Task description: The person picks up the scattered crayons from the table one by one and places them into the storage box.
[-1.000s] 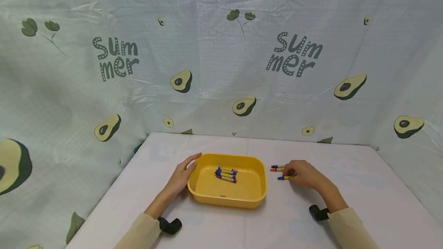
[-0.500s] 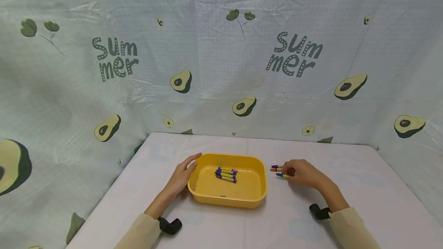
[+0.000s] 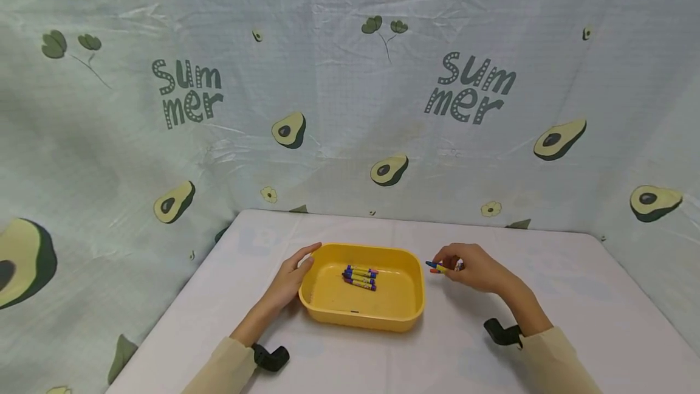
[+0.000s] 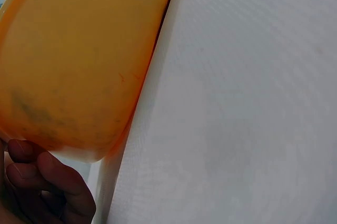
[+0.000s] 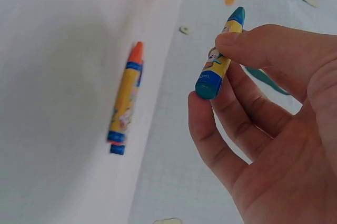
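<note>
My right hand [image 3: 469,266] holds a crayon [image 5: 215,58] with a blue-green tip and a yellow wrapper. In the right wrist view the thumb presses its side and the fingers support it from behind. Below it an orange crayon [image 5: 126,98] lies on the table, with a blue-ended one mostly hidden beneath it in this view. My left hand [image 3: 288,275] holds the left back corner of a yellow tray [image 3: 361,321]; bent fingers [image 4: 60,174] show against its outer wall in the left wrist view. Several crayons [image 3: 360,284] lie side by side inside the tray.
The tray stands on a white-covered table [image 3: 350,357]. A pale curtain [image 3: 328,78] printed with avocados and lettering hangs behind and at both sides. Each wrist carries a black camera mount [image 3: 502,332]. A small dark mark [image 3: 354,311] shows near the tray's front wall.
My right hand has picked up the blue-green-tipped crayon and raised it slightly up and to the left, over the remaining loose ones. My left hand stays at the tray.
</note>
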`<action>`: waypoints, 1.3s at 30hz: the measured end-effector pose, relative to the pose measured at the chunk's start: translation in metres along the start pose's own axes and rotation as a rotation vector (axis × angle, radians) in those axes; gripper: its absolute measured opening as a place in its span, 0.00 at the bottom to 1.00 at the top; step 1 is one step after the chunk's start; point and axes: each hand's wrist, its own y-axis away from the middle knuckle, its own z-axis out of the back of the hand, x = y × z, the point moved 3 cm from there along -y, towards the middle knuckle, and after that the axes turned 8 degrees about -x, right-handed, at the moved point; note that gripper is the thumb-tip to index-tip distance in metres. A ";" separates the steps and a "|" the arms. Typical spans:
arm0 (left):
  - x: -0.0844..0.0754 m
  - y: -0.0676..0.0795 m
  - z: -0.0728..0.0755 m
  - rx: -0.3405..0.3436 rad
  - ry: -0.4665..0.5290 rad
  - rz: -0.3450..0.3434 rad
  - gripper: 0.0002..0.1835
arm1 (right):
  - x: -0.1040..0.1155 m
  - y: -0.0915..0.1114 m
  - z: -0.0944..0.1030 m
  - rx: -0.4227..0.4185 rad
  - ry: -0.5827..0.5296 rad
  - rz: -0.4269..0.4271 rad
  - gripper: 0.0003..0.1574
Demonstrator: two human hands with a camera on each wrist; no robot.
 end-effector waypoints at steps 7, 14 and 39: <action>-0.001 0.000 0.002 -0.013 -0.007 0.004 0.23 | 0.031 -0.023 0.009 0.015 0.003 0.044 0.14; 0.001 0.001 0.003 -0.007 -0.013 0.009 0.23 | 0.067 -0.051 0.002 0.082 0.067 0.097 0.15; -0.003 0.004 0.000 0.000 0.004 0.023 0.25 | 0.124 -0.107 -0.073 0.334 0.106 0.143 0.15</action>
